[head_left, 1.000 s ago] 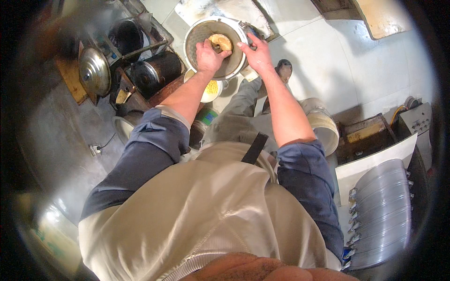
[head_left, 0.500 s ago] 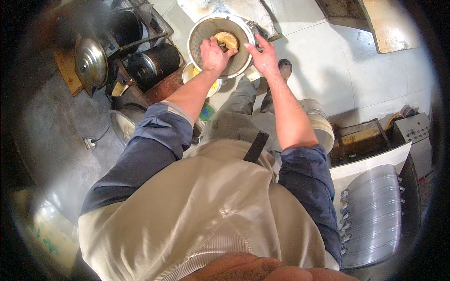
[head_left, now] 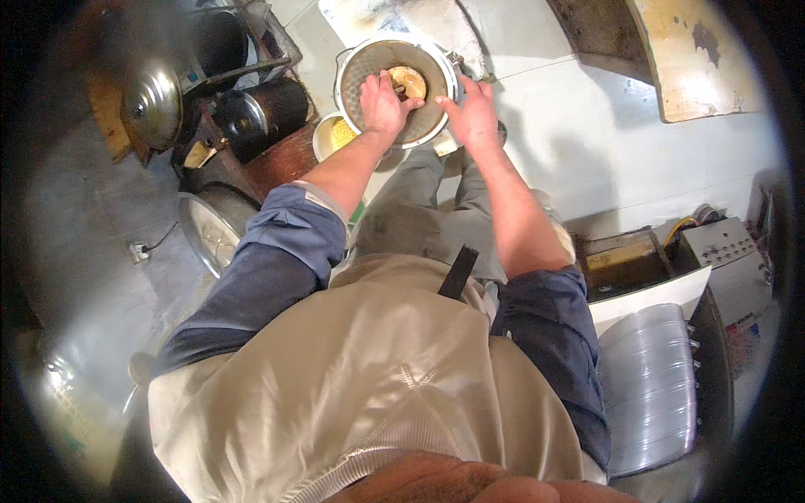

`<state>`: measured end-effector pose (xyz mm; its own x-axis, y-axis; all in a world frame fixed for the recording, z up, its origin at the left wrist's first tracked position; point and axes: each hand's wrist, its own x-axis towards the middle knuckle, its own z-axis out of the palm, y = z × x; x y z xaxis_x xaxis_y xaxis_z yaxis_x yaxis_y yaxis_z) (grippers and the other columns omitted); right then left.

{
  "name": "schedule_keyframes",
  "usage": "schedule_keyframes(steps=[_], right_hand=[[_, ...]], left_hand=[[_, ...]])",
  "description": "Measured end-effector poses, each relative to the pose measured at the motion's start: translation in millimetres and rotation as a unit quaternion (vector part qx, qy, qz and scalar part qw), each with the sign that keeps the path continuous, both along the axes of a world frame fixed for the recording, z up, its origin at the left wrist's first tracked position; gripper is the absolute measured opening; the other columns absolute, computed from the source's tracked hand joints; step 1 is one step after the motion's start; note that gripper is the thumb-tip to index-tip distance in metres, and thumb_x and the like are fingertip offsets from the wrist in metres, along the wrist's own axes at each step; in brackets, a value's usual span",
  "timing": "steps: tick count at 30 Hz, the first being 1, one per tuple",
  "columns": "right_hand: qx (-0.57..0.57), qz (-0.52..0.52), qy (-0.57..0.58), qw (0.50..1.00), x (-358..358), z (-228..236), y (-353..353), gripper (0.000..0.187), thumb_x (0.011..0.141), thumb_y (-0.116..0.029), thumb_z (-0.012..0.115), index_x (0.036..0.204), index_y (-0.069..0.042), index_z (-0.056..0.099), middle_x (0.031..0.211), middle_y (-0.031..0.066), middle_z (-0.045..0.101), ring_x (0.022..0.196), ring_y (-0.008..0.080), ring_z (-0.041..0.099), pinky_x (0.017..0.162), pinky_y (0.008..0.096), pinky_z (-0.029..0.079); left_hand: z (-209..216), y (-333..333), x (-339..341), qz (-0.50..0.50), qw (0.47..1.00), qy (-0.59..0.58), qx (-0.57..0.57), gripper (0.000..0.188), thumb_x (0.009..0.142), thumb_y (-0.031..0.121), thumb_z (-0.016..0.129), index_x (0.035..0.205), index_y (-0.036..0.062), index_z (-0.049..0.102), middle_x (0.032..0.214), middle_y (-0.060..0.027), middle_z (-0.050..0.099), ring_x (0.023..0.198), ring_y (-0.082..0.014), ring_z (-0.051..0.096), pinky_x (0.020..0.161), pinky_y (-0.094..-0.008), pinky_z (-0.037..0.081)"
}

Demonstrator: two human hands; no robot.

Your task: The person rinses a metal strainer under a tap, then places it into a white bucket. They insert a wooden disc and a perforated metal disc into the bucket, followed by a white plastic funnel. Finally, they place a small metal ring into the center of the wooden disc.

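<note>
Round metal sieve pan (head_left: 401,84) sits low on the pale floor (head_left: 587,142), just ahead of the person's knees, near the floor's far edge in view. Mouth of pan faces straight up toward the camera; being circular, it shows no clear long axis. A handle stub juts from its far-right rim.

Left hand (head_left: 381,105) reaches inside the pan, fingers curled and nearly closed around a small yellowish lump (head_left: 408,81) lying near the pan's middle; thumb and fingertips touch it. Whether the lump is lifted off the mesh, cannot tell.

Right hand (head_left: 471,113) rests on the pan's near-right rim, fingers spread and bent over the edge, thumb pointing inward along the rim, a partly open grip steadying the pan.

Just beside the pan on its left, partly under the left forearm: a small white bowl (head_left: 329,134) with yellow grains. Farther left, dark cylindrical pots (head_left: 260,113) in a rack and a shiny metal lid (head_left: 151,96). To the right, well apart, a stack of ribbed grey trays (head_left: 650,377).
</note>
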<state>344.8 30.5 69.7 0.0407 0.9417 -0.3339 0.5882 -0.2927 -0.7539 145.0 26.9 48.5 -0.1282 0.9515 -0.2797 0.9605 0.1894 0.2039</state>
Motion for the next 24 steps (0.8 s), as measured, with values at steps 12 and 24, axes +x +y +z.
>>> schedule_keyframes(steps=[12, 24], right_hand=[[-0.042, 0.551, -0.284, 0.784, -106.9, -1.8, 84.9, 0.038, 0.104, -0.02, 0.051, 0.135, 0.002, 0.054, 0.13, 0.022, 0.066, 0.109, 0.0368, 0.074, 0.09, 0.048, 0.06], [-0.088, 0.546, -0.332, 0.764, -117.6, -19.9, 74.8, 0.052, 0.106, -0.015, 0.04, 0.155, 0.003, 0.039, 0.132, 0.0208, 0.064, 0.103, 0.0355, 0.075, 0.085, 0.0467, 0.062]], left_hand=[[-16.0, -11.2, -41.2, -0.035, 0.994, -0.078, 0.071, 0.053, 0.089, 0.017, 0.069, 0.136, -0.0035, 0.056, 0.118, -0.0176, 0.06, 0.113, -0.037, 0.058, 0.096, -0.0461, 0.052], [-10.8, 2.7, -69.2, -0.085, 0.986, -0.117, 0.088, 0.017, 0.089, 0.008, 0.061, 0.104, 0.0007, 0.06, 0.097, -0.0161, 0.064, 0.092, -0.0349, 0.066, 0.081, -0.0474, 0.055]])
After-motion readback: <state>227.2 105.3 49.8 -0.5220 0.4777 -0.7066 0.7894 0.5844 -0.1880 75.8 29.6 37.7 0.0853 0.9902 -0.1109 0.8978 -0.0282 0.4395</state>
